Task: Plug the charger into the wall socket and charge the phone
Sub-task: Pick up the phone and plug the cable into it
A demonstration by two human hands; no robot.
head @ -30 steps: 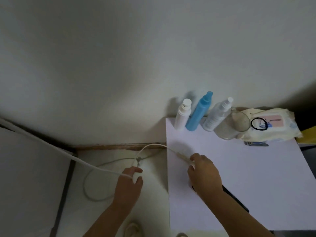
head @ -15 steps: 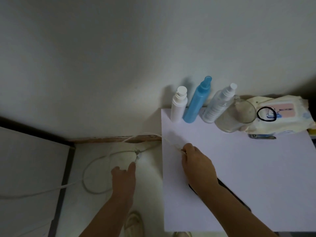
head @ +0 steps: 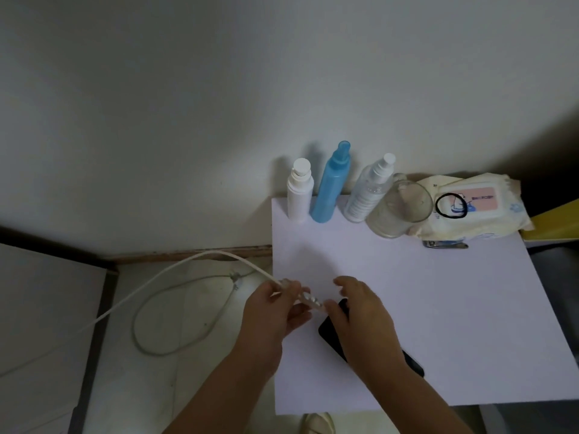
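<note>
Left forearm: reaching up from the bottom edge, angling toward the middle of the view.
Left hand [head: 275, 311]: curling, fingers and thumb pinching closed around something thin near their tips.
Right forearm: coming in from the lower right, slanting up and leftward.
Right hand [head: 360, 311]: lying palm down, fingers loosely spread, thumb tip nearly meeting the left fingertips.
Hands: sitting just beside each other.

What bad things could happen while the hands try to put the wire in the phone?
The cable hangs off the table edge, so its weight might tug the plug out of the left hand.

The phone lies near that edge under the right hand; a push could slide it off.

A loose loop lies on the floor, maybe a tripping hazard.
</note>
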